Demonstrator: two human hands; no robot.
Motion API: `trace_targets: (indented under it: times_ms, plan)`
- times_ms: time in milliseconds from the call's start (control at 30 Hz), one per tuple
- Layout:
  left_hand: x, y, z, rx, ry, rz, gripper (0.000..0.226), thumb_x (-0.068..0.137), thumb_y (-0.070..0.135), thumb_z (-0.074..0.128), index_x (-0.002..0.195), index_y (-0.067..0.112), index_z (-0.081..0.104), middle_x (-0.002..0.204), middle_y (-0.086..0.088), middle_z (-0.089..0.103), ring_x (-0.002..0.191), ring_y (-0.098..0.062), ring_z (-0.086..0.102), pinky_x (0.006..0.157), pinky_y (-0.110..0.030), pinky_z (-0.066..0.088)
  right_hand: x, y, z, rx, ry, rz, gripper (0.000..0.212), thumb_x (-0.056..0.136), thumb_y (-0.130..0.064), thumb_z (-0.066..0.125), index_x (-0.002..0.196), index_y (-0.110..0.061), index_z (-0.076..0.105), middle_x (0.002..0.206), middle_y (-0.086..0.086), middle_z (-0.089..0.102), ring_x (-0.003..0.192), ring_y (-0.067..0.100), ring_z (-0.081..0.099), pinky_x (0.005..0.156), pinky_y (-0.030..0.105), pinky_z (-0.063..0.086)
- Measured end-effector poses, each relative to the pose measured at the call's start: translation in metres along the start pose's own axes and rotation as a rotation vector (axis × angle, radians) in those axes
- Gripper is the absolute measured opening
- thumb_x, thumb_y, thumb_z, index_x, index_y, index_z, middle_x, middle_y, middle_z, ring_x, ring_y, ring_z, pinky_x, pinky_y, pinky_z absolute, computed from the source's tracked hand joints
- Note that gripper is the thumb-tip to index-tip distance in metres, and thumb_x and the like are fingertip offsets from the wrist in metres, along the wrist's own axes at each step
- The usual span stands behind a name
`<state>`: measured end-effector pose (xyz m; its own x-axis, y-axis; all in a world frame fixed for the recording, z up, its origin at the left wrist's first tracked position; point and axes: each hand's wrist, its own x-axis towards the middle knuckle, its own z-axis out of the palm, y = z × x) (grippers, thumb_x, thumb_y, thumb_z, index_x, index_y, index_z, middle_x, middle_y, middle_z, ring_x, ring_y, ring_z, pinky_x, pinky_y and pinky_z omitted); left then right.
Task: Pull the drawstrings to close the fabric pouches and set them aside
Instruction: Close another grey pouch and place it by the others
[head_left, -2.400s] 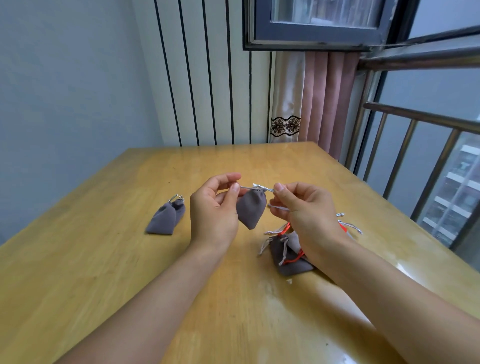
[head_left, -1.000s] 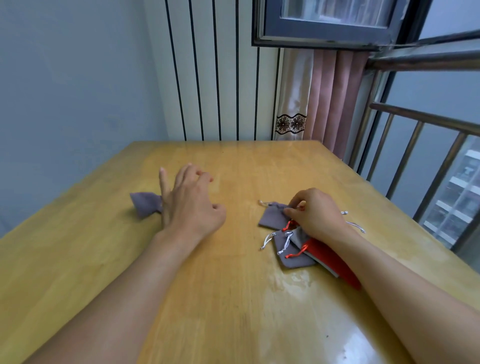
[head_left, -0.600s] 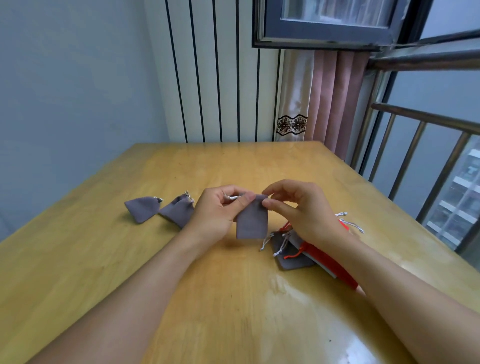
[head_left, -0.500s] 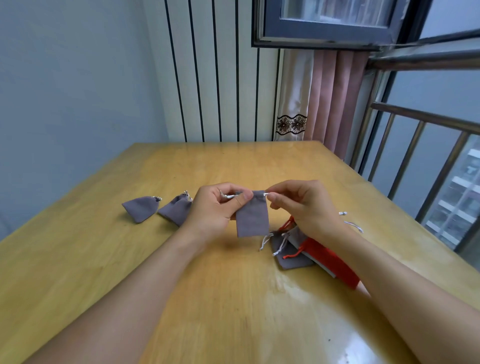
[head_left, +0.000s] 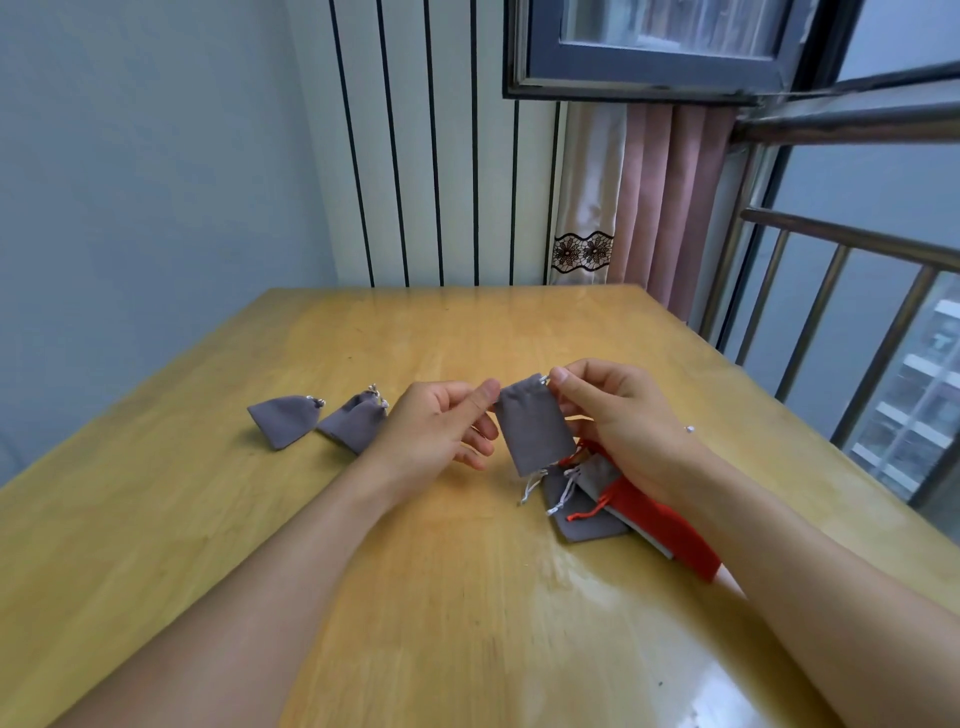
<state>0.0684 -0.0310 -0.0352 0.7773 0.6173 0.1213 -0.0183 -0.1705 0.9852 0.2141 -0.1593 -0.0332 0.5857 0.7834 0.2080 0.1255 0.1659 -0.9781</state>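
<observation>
Wooden table (head_left: 363, 571) first, then the unsorted pile (head_left: 613, 499) at 4 o'clock of centre and two cinched pouches (head_left: 322, 421) over at 9. Both hands hold a flat grey pouch (head_left: 532, 431) mid-air: left hand (head_left: 441, 431) pinches one top corner, right hand (head_left: 618, 415) the cord end opposite. Looks soft, floppy, weightless, so grab the strings, not the cloth. Half a second ago it hung straighter; now it's tilted, mouth not yet gathered.

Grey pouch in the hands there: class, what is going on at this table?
A person holds an open grey pouch up by its top corners, left hand and right hand each pinching a side. Two closed pouches lie set aside on the table; a pile of pouches waits.
</observation>
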Motion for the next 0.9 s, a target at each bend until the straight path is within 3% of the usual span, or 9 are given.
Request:
trace_targets:
  times_ms: [167,300,367,500,567,667,733,800,900]
  plan:
    - [-0.002,0.001,-0.007,0.132,0.018,0.061,0.037,0.097,0.032,0.055,0.068,0.01,0.06,0.061,0.001,0.054,0.056,-0.012,0.052,0.047,-0.023,0.045,0.0,-0.005,-0.005,0.026,0.023,0.057,0.021,0.097,-0.021,0.061,0.084,-0.005,0.064,0.071,0.003,0.058,0.064,0.011,0.055,0.059,0.021,0.049]
    - [0.004,0.007,-0.009,-0.489,0.189,-0.095,0.033,0.097,0.033,0.056,0.068,0.017,0.051,0.066,0.004,0.055,0.057,-0.008,0.05,0.048,-0.019,0.043,0.001,-0.011,-0.002,0.304,0.054,0.176,0.014,0.097,-0.011,0.057,0.085,-0.007,0.063,0.079,0.008,0.067,0.069,0.016,0.065,0.064,0.025,0.055]
    - [0.005,0.007,-0.011,-0.651,0.209,-0.164,0.031,0.095,0.034,0.058,0.069,0.019,0.051,0.074,0.005,0.06,0.062,-0.008,0.053,0.05,-0.019,0.043,0.001,-0.013,0.0,0.439,0.059,0.21,0.014,0.097,-0.011,0.056,0.084,-0.009,0.062,0.087,0.007,0.072,0.07,0.015,0.065,0.06,0.023,0.053]
    - [-0.002,0.011,-0.002,-0.912,-0.036,-0.211,0.031,0.096,0.04,0.052,0.072,0.021,0.049,0.104,0.002,0.07,0.069,-0.008,0.056,0.05,-0.017,0.038,-0.006,-0.019,0.001,0.774,-0.126,0.275,0.028,0.092,-0.019,0.055,0.065,-0.014,0.053,0.114,0.005,0.073,0.064,0.01,0.056,0.05,0.017,0.039]
    - [-0.008,0.017,0.002,-1.002,-0.161,-0.188,0.031,0.096,0.041,0.049,0.073,0.021,0.049,0.111,0.002,0.07,0.065,-0.006,0.054,0.049,-0.015,0.031,-0.009,-0.021,0.001,0.876,-0.195,0.279,0.024,0.09,-0.021,0.055,0.067,-0.016,0.048,0.113,0.004,0.072,0.06,0.009,0.052,0.049,0.016,0.034]
    - [-0.011,0.022,0.005,-0.986,-0.221,-0.162,0.029,0.094,0.04,0.049,0.073,0.02,0.049,0.088,0.006,0.068,0.052,-0.003,0.045,0.045,-0.013,0.025,-0.009,-0.023,0.003,0.896,-0.223,0.279,0.02,0.092,-0.023,0.054,0.073,-0.017,0.049,0.085,0.0,0.068,0.053,0.007,0.046,0.046,0.016,0.033]
    - [-0.007,0.02,0.005,-0.912,-0.173,-0.16,0.028,0.095,0.039,0.049,0.074,0.02,0.048,0.068,0.007,0.053,0.045,-0.003,0.034,0.042,-0.013,0.024,-0.006,-0.022,0.003,0.812,-0.198,0.272,0.024,0.096,-0.022,0.051,0.073,-0.016,0.045,0.067,-0.002,0.052,0.049,0.007,0.036,0.045,0.016,0.03]
    - [-0.003,0.018,0.007,-0.861,-0.083,-0.164,0.029,0.096,0.038,0.05,0.074,0.019,0.047,0.062,0.006,0.044,0.042,-0.004,0.027,0.04,-0.013,0.024,-0.003,-0.022,0.003,0.698,-0.157,0.241,0.028,0.1,-0.02,0.047,0.073,-0.016,0.04,0.062,-0.002,0.041,0.048,0.007,0.028,0.044,0.017,0.028]
    - [-0.001,0.016,0.011,-0.746,0.024,-0.116,0.027,0.095,0.037,0.053,0.076,0.019,0.05,0.062,0.006,0.048,0.043,-0.005,0.028,0.039,-0.014,0.026,-0.003,-0.021,0.003,0.539,-0.126,0.158,0.03,0.101,-0.02,0.049,0.073,-0.017,0.038,0.063,0.0,0.041,0.05,0.009,0.027,0.046,0.018,0.026]
